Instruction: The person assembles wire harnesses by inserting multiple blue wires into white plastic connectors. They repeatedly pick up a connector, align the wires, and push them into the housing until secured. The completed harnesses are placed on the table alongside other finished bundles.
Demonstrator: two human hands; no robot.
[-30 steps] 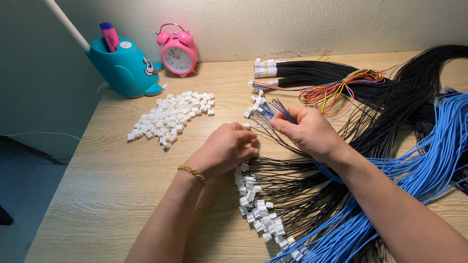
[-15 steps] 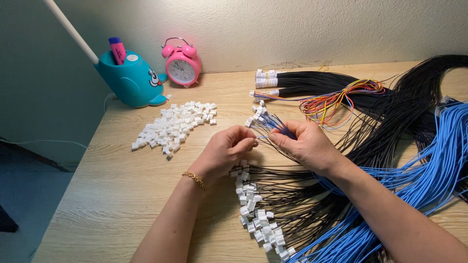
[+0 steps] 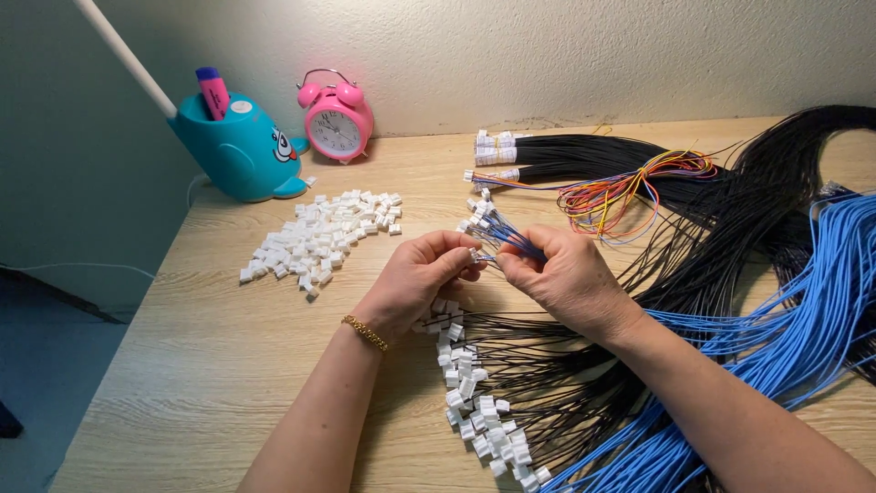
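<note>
Left hand (image 3: 415, 281) pinched a small white connector (image 3: 474, 256) at its fingertips, mid-tabletop; right hand (image 3: 564, 278) gripped a fan of blue wires (image 3: 504, 236), tips meeting the connector. Loose white connectors (image 3: 315, 239) lay toward the left edge, black wires (image 3: 547, 383) with fitted ends near the front edge.

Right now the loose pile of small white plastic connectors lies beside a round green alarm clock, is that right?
Not quite: the round alarm clock is pink, not green, as the head view shows. The loose pile of small white plastic connectors does lie near it on the wooden table.
</note>
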